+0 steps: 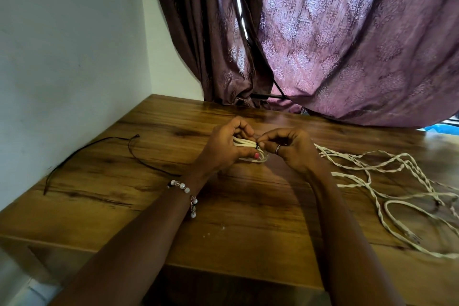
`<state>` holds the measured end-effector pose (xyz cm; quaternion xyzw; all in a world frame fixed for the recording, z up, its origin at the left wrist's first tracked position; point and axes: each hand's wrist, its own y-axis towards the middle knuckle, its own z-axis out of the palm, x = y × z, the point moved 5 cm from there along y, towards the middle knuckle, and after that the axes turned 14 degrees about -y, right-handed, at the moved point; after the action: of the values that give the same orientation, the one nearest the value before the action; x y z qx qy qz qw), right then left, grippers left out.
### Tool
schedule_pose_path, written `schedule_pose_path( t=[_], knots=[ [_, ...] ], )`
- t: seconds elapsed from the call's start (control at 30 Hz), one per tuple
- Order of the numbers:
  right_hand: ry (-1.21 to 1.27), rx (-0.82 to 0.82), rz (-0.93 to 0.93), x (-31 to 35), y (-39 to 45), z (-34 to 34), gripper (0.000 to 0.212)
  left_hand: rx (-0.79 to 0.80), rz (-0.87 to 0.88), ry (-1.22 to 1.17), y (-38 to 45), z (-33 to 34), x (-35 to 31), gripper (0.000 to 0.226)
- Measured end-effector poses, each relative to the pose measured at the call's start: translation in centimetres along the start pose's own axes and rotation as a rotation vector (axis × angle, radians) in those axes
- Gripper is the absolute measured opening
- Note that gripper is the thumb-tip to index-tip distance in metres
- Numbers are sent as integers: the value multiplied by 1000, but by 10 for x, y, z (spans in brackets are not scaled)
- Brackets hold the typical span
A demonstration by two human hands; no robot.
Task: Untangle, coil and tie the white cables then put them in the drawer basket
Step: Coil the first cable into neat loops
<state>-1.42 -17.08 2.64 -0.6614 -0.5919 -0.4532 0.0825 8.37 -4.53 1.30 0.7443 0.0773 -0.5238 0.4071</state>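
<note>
2 hands | L hand (224, 146) grips 1 coil (246, 143) | R hand (289, 146) pinches tie (258, 148)

A single head-worn view looks forward and down from the person's own eye level, close over the wooden surface (149, 206). Both forearms reach in from the bottom edge, and the hands meet near the centre of the frame. The wide lens bends the edges. It faces the room corner: a white wall (69, 57) at left, a purple curtain (347, 45) ahead.
</note>
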Motion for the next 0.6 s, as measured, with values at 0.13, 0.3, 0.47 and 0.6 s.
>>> schedule_pose_path(
  t=[0.13,0.3,0.47,0.6],
  knots=[
    [-2,19,-8,-2,0,-1,23,-21,0,-3,1,-3,2,48],
    [18,-43,-8,-3,0,-1,24,-24,-4,1,1,-1,3,49],
    [76,-58,48,-10,0,0,15,-27,5,32,0,1,-1,48],
    [90,-54,81,-14,1,3,11,-16,10,59,0,3,-2,48]
  ],
)
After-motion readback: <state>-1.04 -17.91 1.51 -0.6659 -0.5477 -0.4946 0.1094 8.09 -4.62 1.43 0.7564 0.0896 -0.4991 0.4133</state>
